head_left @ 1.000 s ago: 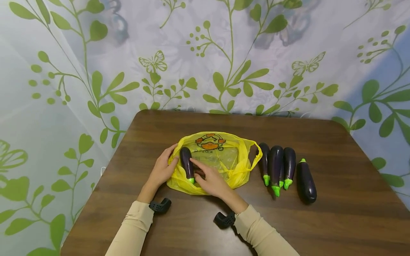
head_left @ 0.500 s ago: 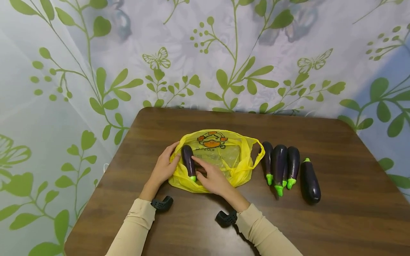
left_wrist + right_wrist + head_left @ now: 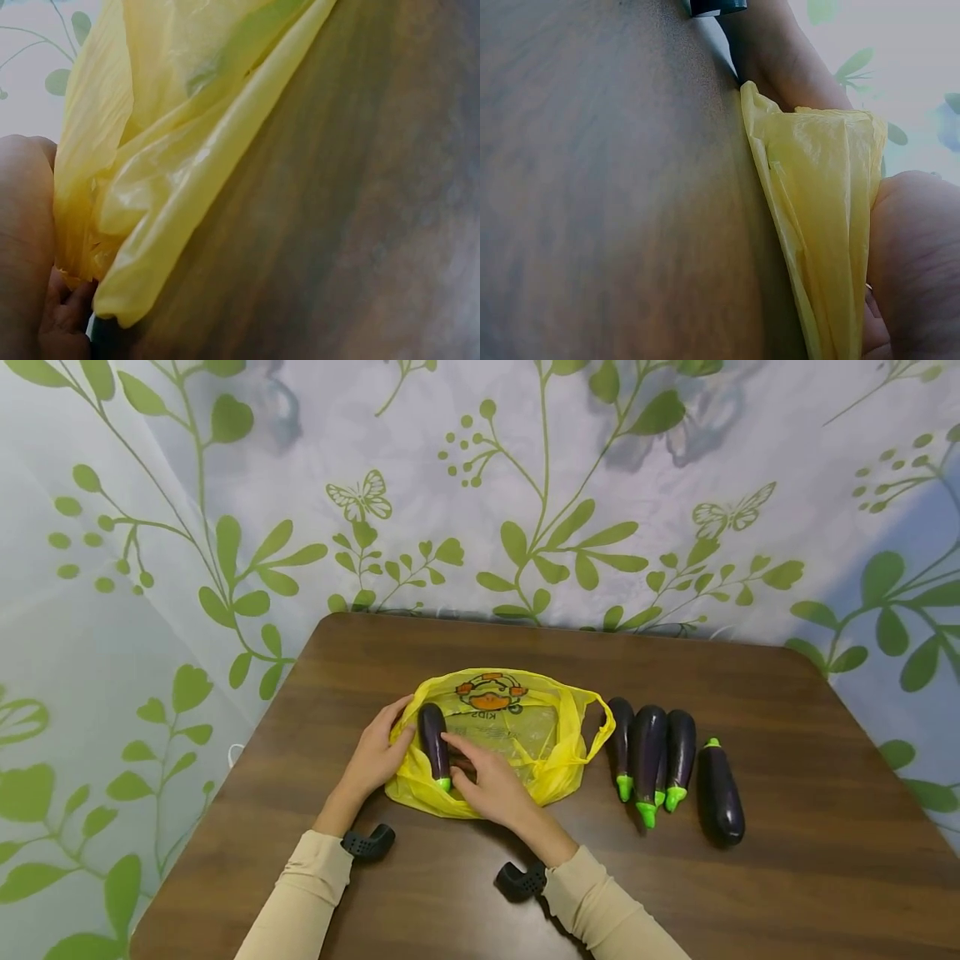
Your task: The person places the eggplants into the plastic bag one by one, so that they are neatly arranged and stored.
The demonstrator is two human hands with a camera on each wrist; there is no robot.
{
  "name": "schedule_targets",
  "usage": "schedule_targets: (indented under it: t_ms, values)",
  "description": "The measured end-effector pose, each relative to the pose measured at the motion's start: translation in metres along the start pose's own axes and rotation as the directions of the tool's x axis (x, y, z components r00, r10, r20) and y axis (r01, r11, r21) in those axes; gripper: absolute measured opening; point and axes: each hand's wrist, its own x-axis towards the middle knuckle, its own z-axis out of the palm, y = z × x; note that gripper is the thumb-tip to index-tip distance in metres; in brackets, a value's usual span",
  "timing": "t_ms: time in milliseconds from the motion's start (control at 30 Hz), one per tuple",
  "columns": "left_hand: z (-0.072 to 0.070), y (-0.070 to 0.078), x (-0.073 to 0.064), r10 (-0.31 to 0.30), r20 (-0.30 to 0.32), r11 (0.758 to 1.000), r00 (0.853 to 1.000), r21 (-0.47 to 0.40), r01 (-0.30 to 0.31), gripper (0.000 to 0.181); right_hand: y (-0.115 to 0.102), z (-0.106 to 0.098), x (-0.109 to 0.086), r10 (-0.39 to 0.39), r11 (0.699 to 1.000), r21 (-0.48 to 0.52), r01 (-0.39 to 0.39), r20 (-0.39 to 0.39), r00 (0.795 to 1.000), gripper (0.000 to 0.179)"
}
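Observation:
A yellow plastic bag lies with its mouth spread wide on the table. Inside its left part rests a dark purple eggplant, green stem end toward the person. My left hand holds the bag's left rim, thumb on the inner side and fingers outside. From the right, my right hand reaches over the front rim and touches the eggplant's side with index finger and thumb; its other fingers are mostly hidden. In the left wrist view the bag hides the eggplant. The right wrist view shows the bag's outer side beside the right hand.
Several eggplants lie side by side right of the bag, green ends toward the person. Another eggplant lies apart at their right, turned the other way. The bag's handle loop reaches close to the group. A patterned cloth hangs behind the brown table.
The head view shifts slightly. Both hands, the bag and the eggplants keep nearly the same places.

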Motion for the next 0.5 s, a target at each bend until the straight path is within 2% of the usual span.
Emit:
schedule_targets:
  t_ms: [167,367,500]
  values:
    - [0.0017,-0.0016,-0.0067,0.002,-0.004,1.000,1.000,-0.008,-0.002,0.054,-0.0019,0.0023,-0.0047,0.003,1.000,-0.007,-0.003,-0.014,1.000,0.054]
    - [0.0020,-0.0001,-0.0022,0.023,-0.002,1.000,1.000,0.003,-0.023,0.053,-0.0059,-0.0036,-0.0048,-0.021,0.998,-0.061,0.016,-0.084,0.996,0.048]
    - [-0.0018,0.0021,-0.0017,0.015,0.006,1.000,1.000,0.010,-0.015,0.053,-0.0089,-0.0063,-0.0031,-0.041,0.997,-0.065,0.035,-0.093,0.995,0.046]
